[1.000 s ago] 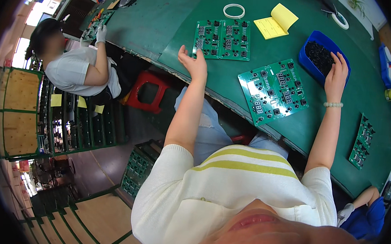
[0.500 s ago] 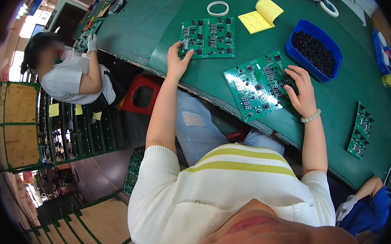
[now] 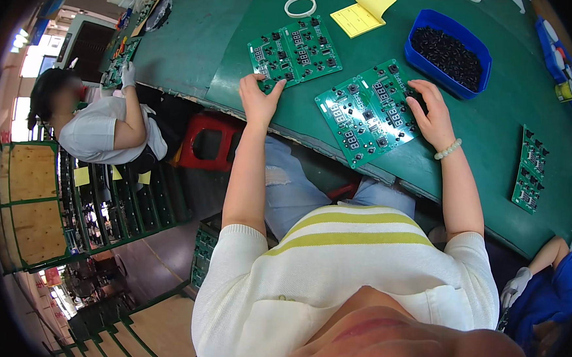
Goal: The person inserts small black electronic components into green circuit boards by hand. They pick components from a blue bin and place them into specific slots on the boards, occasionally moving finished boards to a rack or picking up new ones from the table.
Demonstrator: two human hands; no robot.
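My left hand (image 3: pixel 259 101) has its thumb and fingers on the near left corner of a green circuit board (image 3: pixel 309 68), which lies at a slant with black parts and small display blocks facing up. To its right lies a second, similar circuit board (image 3: pixel 361 121), nearer to me and shining with glare. Along that board's right edge rests my right hand (image 3: pixel 434 119), thumb and forefinger apart, fingertips at the edge, a beaded bracelet on the wrist. Whatever the fingertips do under the edges is hidden.
Beyond the right hand stands a blue bin (image 3: pixel 436 83) of small black parts. A tape roll (image 3: pixel 300 6) and yellow notepad (image 3: pixel 351 20) lie at the back. Another circuit board (image 3: pixel 529 168) is at the right. Co-workers sit left (image 3: pixel 106 122) and lower right (image 3: pixel 544 292), wearing white gloves.
The left board has turned counter-clockwise and shifted slightly toward me and the right board, my left hand at its corner. My right hand's fingers have drawn in at the right board's edge. The view has shifted.
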